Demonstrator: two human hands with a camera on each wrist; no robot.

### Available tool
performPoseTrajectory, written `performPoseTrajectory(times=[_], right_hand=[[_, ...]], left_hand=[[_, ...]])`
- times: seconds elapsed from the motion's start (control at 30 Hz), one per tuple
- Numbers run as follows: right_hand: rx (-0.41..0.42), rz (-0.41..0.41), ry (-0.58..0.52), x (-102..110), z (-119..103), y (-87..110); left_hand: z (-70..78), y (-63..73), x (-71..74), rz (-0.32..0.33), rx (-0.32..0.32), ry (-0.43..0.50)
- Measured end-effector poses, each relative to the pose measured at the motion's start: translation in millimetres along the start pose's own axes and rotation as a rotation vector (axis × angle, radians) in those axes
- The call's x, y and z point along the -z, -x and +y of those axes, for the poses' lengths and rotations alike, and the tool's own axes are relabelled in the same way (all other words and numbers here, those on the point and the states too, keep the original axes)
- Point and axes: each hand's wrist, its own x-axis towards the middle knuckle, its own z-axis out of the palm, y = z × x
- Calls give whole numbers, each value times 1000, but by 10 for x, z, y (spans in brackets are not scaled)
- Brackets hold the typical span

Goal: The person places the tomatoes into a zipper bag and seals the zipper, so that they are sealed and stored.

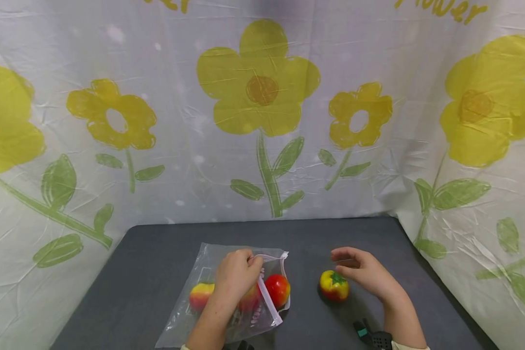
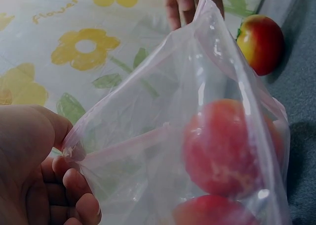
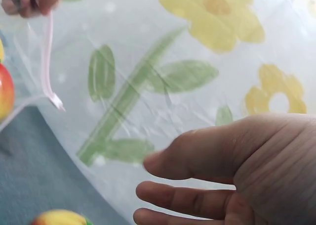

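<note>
My left hand (image 1: 236, 274) pinches the upper edge of a clear zip bag (image 1: 181, 313) between thumb and fingers and holds its mouth raised. Inside lie several red and yellow fruits, among them a red one (image 1: 277, 290) near the opening and a yellow-red one (image 1: 201, 295) farther left. In the left wrist view two reddish fruits show through the plastic (image 2: 126, 170). Right of the bag, on the tabletop, sits a loose red-and-yellow fruit (image 1: 334, 286) with a green leafy top. My right hand (image 1: 367, 274) hovers just above and beside it, fingers loosely bent, holding nothing.
Both hands work over a dark grey table (image 1: 127, 291). White sheeting (image 1: 179, 194) printed with yellow flowers hangs behind the table and at its sides. A black strap device (image 1: 378, 339) sits at the right wrist.
</note>
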Motion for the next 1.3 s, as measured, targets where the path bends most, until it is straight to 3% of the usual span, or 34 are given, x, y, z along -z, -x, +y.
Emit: performPoseTrajectory(times=[0.13, 0.4, 0.8, 1.3], right_hand=[[-43, -11, 18, 51, 115, -15], [-131, -109, 17, 33, 317, -73], [-190, -74, 65, -95, 379, -163], [-57, -132, 39, -117, 299, -143]], left_hand=[[-2, 8, 0, -2, 3, 5], [1, 17, -6, 7, -2, 2], [-3, 1, -11, 0, -1, -15], [-11, -1, -12, -1, -15, -8]])
